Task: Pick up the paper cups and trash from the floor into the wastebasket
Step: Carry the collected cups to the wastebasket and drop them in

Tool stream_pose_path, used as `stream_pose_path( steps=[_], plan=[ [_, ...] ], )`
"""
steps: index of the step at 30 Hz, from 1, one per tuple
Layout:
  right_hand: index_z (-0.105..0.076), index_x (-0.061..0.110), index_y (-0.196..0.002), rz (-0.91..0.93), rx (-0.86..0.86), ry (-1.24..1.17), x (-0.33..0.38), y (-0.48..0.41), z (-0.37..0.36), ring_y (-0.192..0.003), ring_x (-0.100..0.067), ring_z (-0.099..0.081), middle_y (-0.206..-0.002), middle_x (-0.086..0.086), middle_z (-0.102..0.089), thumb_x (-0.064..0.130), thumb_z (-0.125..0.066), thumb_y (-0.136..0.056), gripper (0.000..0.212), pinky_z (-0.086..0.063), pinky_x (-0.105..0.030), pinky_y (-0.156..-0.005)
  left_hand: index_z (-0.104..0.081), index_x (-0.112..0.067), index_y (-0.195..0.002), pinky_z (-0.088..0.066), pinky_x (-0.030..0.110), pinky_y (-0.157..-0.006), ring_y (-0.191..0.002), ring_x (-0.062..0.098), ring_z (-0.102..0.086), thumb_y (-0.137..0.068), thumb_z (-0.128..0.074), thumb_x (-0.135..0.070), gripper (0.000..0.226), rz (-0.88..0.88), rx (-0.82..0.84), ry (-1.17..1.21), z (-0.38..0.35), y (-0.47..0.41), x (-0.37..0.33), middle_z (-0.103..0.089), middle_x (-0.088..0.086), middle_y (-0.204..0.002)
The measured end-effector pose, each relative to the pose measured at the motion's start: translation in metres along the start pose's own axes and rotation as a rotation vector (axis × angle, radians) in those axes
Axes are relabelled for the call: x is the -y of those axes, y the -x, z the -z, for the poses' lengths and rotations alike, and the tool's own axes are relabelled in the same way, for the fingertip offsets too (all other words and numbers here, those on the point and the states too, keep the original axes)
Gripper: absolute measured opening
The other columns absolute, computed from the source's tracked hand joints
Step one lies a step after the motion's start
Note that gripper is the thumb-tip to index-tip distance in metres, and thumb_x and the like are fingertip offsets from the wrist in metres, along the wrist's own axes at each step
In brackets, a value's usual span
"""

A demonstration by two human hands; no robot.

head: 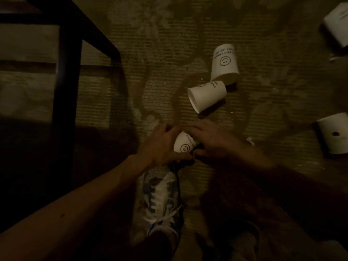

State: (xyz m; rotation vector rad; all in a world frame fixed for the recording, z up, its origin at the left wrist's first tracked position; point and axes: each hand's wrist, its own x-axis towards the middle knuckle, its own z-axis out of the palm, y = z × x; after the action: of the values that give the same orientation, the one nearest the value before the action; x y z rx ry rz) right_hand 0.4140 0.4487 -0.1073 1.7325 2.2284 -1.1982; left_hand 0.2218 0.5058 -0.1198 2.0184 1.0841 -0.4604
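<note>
Contact with the paper cup point(183, 143) is made from both sides: it is found low in the middle of the view, on the floor point(160, 81) just ahead of the toe of a shoe point(162, 194), directly between the hands. The left hand point(162, 146) is curled round its left side, fingers above and thumb below, so a grip is judged to be there. The right hand point(209, 140) is laid over its upper right side, but it is smeared by motion and whether it grips or only touches cannot be told. Neither hand is nearer; the cup is flanked equally. Only a printed smiley and a strip of lettering are left showing, both ends being covered, so its long axis cannot be fixed, though a slant from upper left to lower right is suggested. Beyond the hands, two more cups are seen lying on their sides and touching: a nearer cup point(206, 96) with its mouth turned left, and a farther cup point(225, 63) behind it. A small scrap point(250, 141) lies just right of the right hand. Well apart, a cup at the right edge point(335, 136) and a cup in the top corner point(337, 25) are cut off by the frame. A dark furniture frame point(66, 72) stands to the left. No wastebasket is in view, so its direction cannot be given, and much detail is lost to the dim light.
</note>
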Motion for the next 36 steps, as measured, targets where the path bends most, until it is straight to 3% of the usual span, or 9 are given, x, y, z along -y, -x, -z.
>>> stream_pose_path(
  steps=[2,5,7,12,15,21,27,31,36],
  plan=[
    [-0.042,0.022,-0.144,0.034,-0.018,-0.001,-0.007,-0.009,-0.006,-0.128,-0.021,-0.040,-0.145,-0.001,-0.044,0.044,-0.071,-0.083,0.071,-0.033,-0.035,-0.102,-0.052,-0.026,-0.135,-0.046,0.033,-0.089,-0.112,0.016,-0.054,-0.066,-0.079,-0.061,0.082,-0.069,0.048,0.041,0.002,-0.008,0.006,-0.058,-0.001,-0.127],
    [-0.048,0.029,-0.136,0.026,-0.029,0.011,-0.018,-0.014,-0.005,-0.117,-0.017,-0.048,-0.131,0.005,-0.054,0.055,-0.073,-0.077,0.069,-0.036,-0.029,-0.092,-0.053,-0.031,-0.134,-0.044,0.008,-0.079,-0.102,-0.002,-0.056,-0.063,-0.089,-0.047,0.082,-0.058,0.127,0.204,0.018,-0.018,0.007,-0.059,-0.018,-0.116],
    [-0.054,0.030,-0.130,0.017,-0.062,-0.018,-0.025,-0.009,0.000,-0.110,-0.013,-0.051,-0.123,0.006,-0.058,0.058,-0.075,-0.073,0.066,-0.039,-0.026,-0.085,-0.056,-0.030,-0.134,-0.042,0.001,-0.072,-0.096,-0.010,-0.056,-0.060,-0.092,-0.044,0.083,-0.037,0.106,0.259,0.027,-0.023,0.003,-0.058,-0.023,-0.112],
    [-0.056,0.031,-0.124,-0.003,-0.118,-0.107,-0.038,0.008,0.011,-0.098,-0.007,-0.053,-0.116,0.008,-0.063,0.061,-0.078,-0.066,0.069,-0.041,-0.018,-0.073,-0.063,-0.030,-0.121,-0.056,0.020,-0.079,-0.097,0.001,-0.064,-0.062,-0.093,-0.035,0.066,-0.101,0.129,0.300,0.041,-0.033,-0.030,-0.067,-0.011,-0.111],
    [-0.049,0.030,-0.133,-0.031,-0.114,-0.134,-0.039,0.017,0.010,-0.107,-0.011,-0.056,-0.124,0.007,-0.060,0.069,-0.075,-0.064,0.084,-0.047,-0.024,-0.082,-0.055,-0.032,-0.117,-0.060,0.029,-0.079,-0.097,0.006,-0.065,-0.059,-0.093,-0.036,0.069,-0.108,0.154,0.297,0.048,-0.038,-0.054,-0.064,-0.009,-0.111],
    [-0.044,0.032,-0.135,-0.135,-0.236,-0.400,-0.047,0.036,0.006,-0.099,-0.004,-0.055,-0.114,0.015,-0.055,0.062,-0.080,-0.061,0.087,-0.047,-0.023,-0.077,-0.052,-0.034,-0.119,-0.058,0.021,-0.076,-0.095,-0.002,-0.062,-0.061,-0.089,-0.043,0.069,-0.200,0.119,0.298,0.052,-0.040,-0.086,-0.061,-0.013,-0.111],
    [-0.058,0.040,-0.105,-0.223,-0.387,-0.754,-0.056,0.049,0.008,-0.085,0.002,-0.066,-0.095,0.016,-0.069,0.059,-0.078,-0.058,0.054,-0.054,-0.023,-0.069,-0.053,-0.039,-0.120,-0.051,0.008,-0.067,-0.096,-0.009,-0.063,-0.072,-0.061,-0.077,0.062,-0.244,-0.107,0.460,0.058,-0.041,-0.100,-0.064,-0.018,-0.108],
    [-0.065,0.031,-0.105,-0.293,-0.528,-1.090,-0.061,0.053,0.002,-0.082,-0.005,-0.071,-0.093,0.008,-0.074,0.043,-0.083,-0.067,0.044,-0.060,-0.027,-0.065,-0.057,-0.030,-0.119,-0.044,0.011,-0.066,-0.088,-0.010,-0.057,-0.094,-0.049,-0.059,0.039,-0.230,-0.486,0.308,0.065,-0.071,-0.095,-0.060,-0.020,-0.107],
    [-0.068,0.025,-0.095,-0.382,-0.620,-1.276,-0.071,0.049,-0.001,-0.074,-0.009,-0.072,-0.083,0.007,-0.075,0.032,-0.082,-0.073,0.027,-0.059,-0.026,-0.060,-0.040,-0.017,-0.140,-0.039,0.029,-0.080,-0.105,0.012,-0.049,-0.087,-0.065,-0.051,0.068,-0.118,-0.288,-0.003,0.044,-0.100,-0.077,-0.055,0.007,-0.133]
  ],
)
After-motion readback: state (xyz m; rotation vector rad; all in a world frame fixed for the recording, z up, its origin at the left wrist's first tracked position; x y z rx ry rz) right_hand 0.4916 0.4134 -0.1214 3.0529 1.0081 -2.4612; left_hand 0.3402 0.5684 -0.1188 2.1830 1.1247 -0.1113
